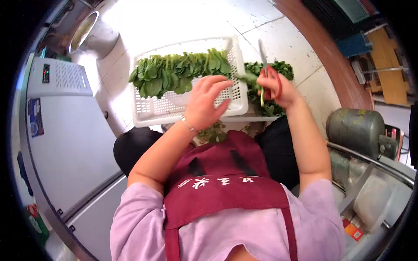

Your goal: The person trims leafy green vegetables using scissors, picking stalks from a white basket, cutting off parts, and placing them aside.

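My left hand (209, 101) is over the near right part of a white perforated basket (241, 82), its fingers apart and nothing seen between them. A row of leafy green vegetables (180, 71) lies across the far side of the basket, leaves toward me. To the right of the basket, my right hand (278, 89) holds red-handled scissors (272, 78), with the metal blades pointing away from me. A green stem (262, 96) shows beside that hand. Beneath it are more dark green leaves (278, 69), partly hidden by the hand.
A metal pot (101, 39) stands on the tiled floor (305, 56) at the far left. White appliances (78, 143) fill the left side. On the right are a grey cylinder (355, 130) and a metal rack (392, 169). Some leaves (212, 132) lie close to my apron.
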Available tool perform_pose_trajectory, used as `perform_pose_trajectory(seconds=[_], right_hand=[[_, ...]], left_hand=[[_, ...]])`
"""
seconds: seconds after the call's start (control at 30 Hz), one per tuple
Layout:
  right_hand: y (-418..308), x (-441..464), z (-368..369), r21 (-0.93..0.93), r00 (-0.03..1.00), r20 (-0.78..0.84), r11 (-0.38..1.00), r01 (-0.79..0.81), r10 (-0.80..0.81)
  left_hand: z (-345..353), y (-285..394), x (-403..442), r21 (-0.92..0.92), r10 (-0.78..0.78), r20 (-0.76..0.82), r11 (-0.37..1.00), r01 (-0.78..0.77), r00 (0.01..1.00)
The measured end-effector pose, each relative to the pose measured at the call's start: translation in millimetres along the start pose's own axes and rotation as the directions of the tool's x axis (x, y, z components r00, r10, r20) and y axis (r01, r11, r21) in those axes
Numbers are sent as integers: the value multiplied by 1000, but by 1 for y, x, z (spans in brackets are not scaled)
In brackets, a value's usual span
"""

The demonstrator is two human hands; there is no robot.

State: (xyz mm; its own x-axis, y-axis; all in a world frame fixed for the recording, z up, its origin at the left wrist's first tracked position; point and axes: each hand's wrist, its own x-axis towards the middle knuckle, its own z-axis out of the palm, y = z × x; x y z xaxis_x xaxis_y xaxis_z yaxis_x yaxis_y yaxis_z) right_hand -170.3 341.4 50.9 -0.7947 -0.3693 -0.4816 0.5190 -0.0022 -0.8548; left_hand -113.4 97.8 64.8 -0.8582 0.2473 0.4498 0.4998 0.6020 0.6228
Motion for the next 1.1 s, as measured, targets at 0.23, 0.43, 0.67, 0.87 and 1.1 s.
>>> perform_pose_trajectory(seconds=[0.23,0.43,0.67,0.87,1.1], right_hand=[[28,-38,67,53,962,257,993,-107,90],[43,-27,53,289,994,-105,957,-3,35],[48,-21,61,178,998,-50,984,-19,28],[42,-23,58,81,1000,-16,997,-9,10],[41,-22,56,75,1000,-15,997,13,-12]], left_hand=[[-5,-28,-29,-171,-171,430,949,266,887],[-27,-114,-27,-11,-698,547,546,838,462],[-55,-188,18,657,-673,381,679,326,634],[-62,-215,51,448,-692,410,721,529,595],[-50,-234,41,-61,-936,186,293,954,300]])
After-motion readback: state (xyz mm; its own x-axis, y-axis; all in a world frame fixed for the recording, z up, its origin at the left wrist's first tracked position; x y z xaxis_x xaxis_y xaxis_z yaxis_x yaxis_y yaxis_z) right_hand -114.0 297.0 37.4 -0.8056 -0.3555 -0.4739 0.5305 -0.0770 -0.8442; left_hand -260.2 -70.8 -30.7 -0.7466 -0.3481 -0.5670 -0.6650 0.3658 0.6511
